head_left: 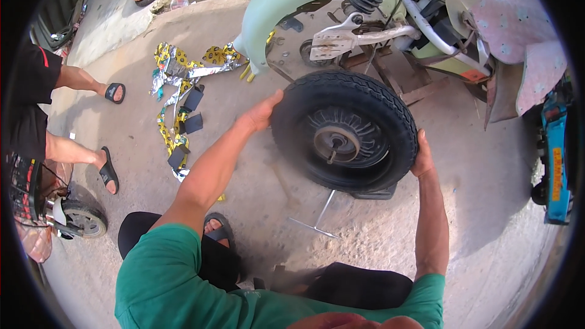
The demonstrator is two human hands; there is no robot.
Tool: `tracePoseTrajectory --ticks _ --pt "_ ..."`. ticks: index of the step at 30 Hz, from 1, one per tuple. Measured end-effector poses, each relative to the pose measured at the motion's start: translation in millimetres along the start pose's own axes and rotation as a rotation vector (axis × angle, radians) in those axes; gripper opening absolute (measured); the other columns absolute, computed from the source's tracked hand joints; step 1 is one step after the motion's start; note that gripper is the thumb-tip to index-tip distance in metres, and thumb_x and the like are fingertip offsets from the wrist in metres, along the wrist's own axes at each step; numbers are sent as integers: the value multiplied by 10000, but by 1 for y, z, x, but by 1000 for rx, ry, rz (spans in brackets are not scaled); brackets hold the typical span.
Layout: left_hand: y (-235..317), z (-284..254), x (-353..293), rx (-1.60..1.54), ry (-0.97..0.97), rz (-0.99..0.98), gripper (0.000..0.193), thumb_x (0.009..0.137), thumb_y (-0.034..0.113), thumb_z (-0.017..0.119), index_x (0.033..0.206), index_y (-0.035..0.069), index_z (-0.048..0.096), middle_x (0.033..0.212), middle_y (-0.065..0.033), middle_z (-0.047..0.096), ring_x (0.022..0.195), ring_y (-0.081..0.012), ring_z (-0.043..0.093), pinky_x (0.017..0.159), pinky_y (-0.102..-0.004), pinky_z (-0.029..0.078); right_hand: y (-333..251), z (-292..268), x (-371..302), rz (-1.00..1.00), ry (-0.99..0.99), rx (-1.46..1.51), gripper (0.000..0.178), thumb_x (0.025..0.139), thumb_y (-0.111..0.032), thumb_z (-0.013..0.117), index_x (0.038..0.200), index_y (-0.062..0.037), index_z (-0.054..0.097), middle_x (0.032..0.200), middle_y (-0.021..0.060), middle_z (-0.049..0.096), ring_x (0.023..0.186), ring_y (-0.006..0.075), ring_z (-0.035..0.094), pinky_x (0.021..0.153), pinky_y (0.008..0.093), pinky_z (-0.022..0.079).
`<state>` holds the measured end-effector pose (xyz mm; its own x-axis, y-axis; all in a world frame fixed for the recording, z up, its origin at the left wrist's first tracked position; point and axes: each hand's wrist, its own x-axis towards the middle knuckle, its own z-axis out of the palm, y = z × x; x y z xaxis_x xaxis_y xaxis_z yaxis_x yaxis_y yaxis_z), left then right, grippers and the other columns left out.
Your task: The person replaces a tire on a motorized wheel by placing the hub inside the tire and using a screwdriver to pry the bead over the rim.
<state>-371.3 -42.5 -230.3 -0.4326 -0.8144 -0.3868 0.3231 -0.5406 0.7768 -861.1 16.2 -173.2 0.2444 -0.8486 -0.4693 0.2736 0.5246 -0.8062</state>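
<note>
yellow foil wrappers (183, 79) on ground, upper left

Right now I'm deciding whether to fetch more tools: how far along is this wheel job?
Done: the wheel is off the scooter, whose mudguard has nothing beneath it. In hand: the left hand and right hand hold the tyre's sides upright on the ground. Left: mounting; a T-shaped wrench lies nearby.
</note>
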Motion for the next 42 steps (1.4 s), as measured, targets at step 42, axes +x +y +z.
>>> tracePoseTrajectory --ticks 42 --pt "20 33 19 -51 -6 8 702 1063 608 389 1446 41 545 1428 -100 609 1292 -220 580 1123 -365 448 41 -17 17 -30 -22 393 707 1022 -608 452 1444 -51 561 1412 127 630 1270 298 605 1123 432 460"
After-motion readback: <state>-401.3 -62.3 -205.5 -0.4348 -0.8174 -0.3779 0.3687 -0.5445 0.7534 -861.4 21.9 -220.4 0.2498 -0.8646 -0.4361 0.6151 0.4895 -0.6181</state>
